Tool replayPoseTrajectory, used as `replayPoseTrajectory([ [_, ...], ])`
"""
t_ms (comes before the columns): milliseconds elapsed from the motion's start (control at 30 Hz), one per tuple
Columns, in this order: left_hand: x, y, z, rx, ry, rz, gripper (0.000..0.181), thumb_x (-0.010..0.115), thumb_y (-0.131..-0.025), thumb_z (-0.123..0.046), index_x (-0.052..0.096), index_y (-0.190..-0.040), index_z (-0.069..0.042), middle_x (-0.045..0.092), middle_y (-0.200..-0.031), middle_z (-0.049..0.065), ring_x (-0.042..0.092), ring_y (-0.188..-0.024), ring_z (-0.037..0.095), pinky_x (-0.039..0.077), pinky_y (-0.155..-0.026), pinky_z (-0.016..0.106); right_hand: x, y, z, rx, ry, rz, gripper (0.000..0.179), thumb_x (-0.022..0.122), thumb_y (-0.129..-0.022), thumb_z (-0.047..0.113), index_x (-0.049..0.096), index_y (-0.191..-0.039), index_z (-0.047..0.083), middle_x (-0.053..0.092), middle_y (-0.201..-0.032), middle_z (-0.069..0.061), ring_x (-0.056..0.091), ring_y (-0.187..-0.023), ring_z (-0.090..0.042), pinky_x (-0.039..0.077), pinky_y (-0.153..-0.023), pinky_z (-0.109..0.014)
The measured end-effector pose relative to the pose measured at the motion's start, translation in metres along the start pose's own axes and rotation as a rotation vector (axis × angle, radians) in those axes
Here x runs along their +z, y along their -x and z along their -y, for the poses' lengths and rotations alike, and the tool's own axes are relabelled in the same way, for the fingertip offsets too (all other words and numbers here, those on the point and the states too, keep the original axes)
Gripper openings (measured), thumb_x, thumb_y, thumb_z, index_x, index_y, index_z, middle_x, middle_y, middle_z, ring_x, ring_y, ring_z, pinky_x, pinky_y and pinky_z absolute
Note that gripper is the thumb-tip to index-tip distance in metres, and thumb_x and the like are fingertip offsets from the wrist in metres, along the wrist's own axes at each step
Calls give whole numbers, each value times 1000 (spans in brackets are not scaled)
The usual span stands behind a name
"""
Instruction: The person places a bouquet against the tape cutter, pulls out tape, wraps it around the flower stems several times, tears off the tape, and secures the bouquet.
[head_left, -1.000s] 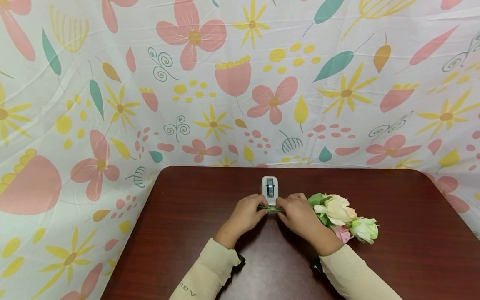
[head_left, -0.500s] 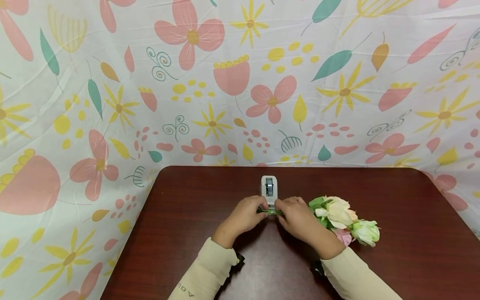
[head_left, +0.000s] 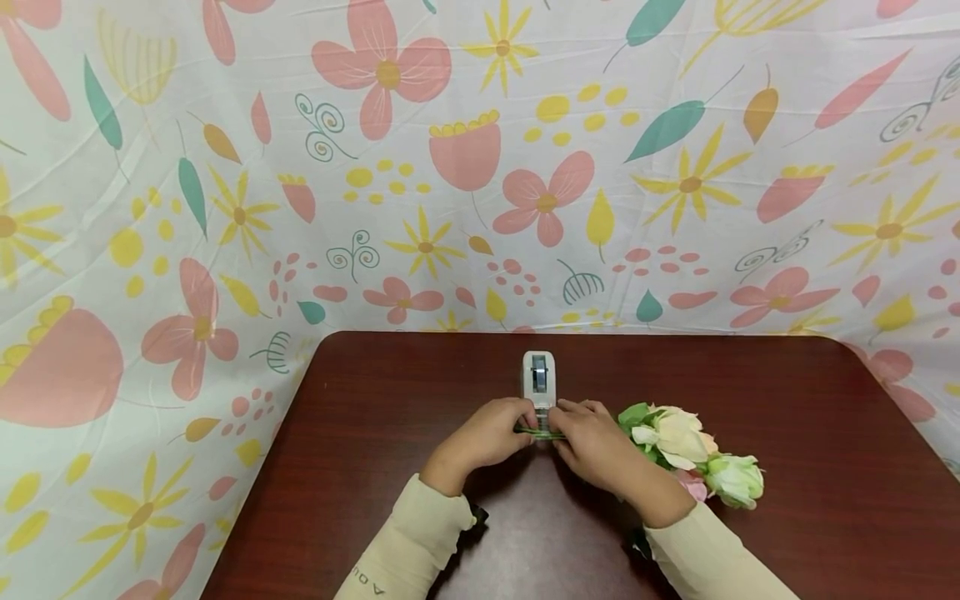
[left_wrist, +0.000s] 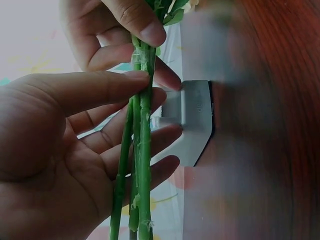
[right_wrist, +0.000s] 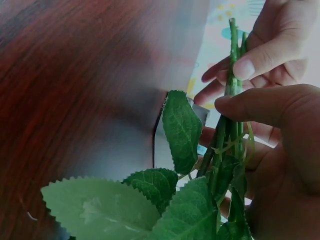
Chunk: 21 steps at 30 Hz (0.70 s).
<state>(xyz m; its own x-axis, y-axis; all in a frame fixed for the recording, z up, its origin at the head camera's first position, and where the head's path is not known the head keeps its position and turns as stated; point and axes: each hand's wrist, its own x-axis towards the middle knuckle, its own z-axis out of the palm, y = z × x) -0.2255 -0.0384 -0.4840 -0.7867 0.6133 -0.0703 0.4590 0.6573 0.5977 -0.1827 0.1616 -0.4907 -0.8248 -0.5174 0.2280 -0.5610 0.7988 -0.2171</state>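
My left hand (head_left: 495,432) pinches several green flower stems (left_wrist: 143,120) between thumb and fingers. Beside it my right hand (head_left: 596,442) grips the same stems higher up, near the leaves (right_wrist: 181,130). Clear tape (left_wrist: 142,57) lies on the stems between the two thumbs. From the bunch, a glossy clear strip (head_left: 543,421) reaches toward a white tape dispenser (head_left: 539,379) just beyond the hands. To the right of my right wrist hang the blooms: a cream rose (head_left: 677,436), a greenish-white rose (head_left: 737,480) and a pink one partly hidden by the forearm.
A dark red-brown wooden table (head_left: 405,375) lies under everything. Behind it and along the left hangs a white cloth (head_left: 480,275) printed with flowers and leaves.
Both hands and the stems have come slightly toward me, away from the dispenser, and more of the clear strip shows. The blooms have shifted the same way; the dispenser stays put.
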Motion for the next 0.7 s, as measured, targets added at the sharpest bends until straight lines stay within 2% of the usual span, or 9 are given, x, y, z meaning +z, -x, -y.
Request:
replayPoseTrajectory([
  [67, 0, 0, 0, -4, 5, 2, 11, 71, -94, -12, 64, -93, -20, 68, -98, -6, 63, -89, 6, 50, -78, 21, 1, 0, 0, -3, 10, -12, 31, 78, -87, 12, 48, -84, 17, 57, -73, 7, 68, -115, -31, 47, -96, -54],
  [133, 0, -1, 0, -5, 10, -3, 10, 71, -94, -13, 64, -94, -20, 68, -99, -5, 63, -89, 6, 50, -78, 21, 1, 0, -1, -9, 26, -29, 31, 79, -86, 12, 49, -84, 17, 57, -72, 8, 71, -99, -23, 47, -94, -51],
  [233, 0, -1, 1, -7, 22, -16, 8, 71, -94, -14, 65, -94, -19, 68, -99, -5, 63, -89, 6, 50, -79, 21, 1, 0, -1, -30, 56, -60, 32, 81, -85, 13, 49, -86, 17, 58, -70, 9, 66, -74, -13, 48, -89, -46],
  [300, 0, -1, 1, -6, 26, -24, 6, 71, -94, -15, 66, -95, -18, 68, -98, -5, 63, -88, 6, 50, -79, 21, 2, 0, -2, -47, 70, -84, 33, 81, -84, 13, 49, -86, 16, 56, -66, 9, 62, -66, -11, 49, -89, -45],
  [400, 0, -1, 1, -3, 19, -28, 4, 69, -95, -18, 68, -99, -18, 69, -99, -5, 63, -88, 6, 51, -80, 22, 4, -1, -2, -65, 78, -129, 34, 82, -82, 11, 48, -87, 14, 51, -62, 9, 58, -61, -11, 50, -87, -44],
  [500, 0, -1, 1, -5, -16, -23, 11, 64, -100, -24, 71, -106, -17, 70, -102, -5, 64, -91, 6, 52, -83, 23, 6, -1, -2, -68, 80, -180, 36, 83, -79, 8, 48, -87, 13, 49, -63, 9, 59, -63, -12, 51, -87, -45],
  [600, -1, 0, 1, -16, -59, 19, 21, 57, -104, -29, 73, -107, -16, 70, -97, -7, 63, -87, 5, 51, -81, 24, 8, -1, -2, -60, 87, -210, 36, 83, -79, 7, 48, -86, 13, 49, -64, 8, 61, -67, -14, 50, -87, -46],
  [700, 0, 1, 1, -32, -51, 62, 26, 54, -106, -31, 74, -105, -15, 69, -87, -8, 59, -78, 4, 49, -76, 24, 9, 0, -2, -42, 92, -218, 35, 83, -79, 6, 49, -85, 14, 53, -67, 7, 63, -72, -16, 49, -87, -47],
])
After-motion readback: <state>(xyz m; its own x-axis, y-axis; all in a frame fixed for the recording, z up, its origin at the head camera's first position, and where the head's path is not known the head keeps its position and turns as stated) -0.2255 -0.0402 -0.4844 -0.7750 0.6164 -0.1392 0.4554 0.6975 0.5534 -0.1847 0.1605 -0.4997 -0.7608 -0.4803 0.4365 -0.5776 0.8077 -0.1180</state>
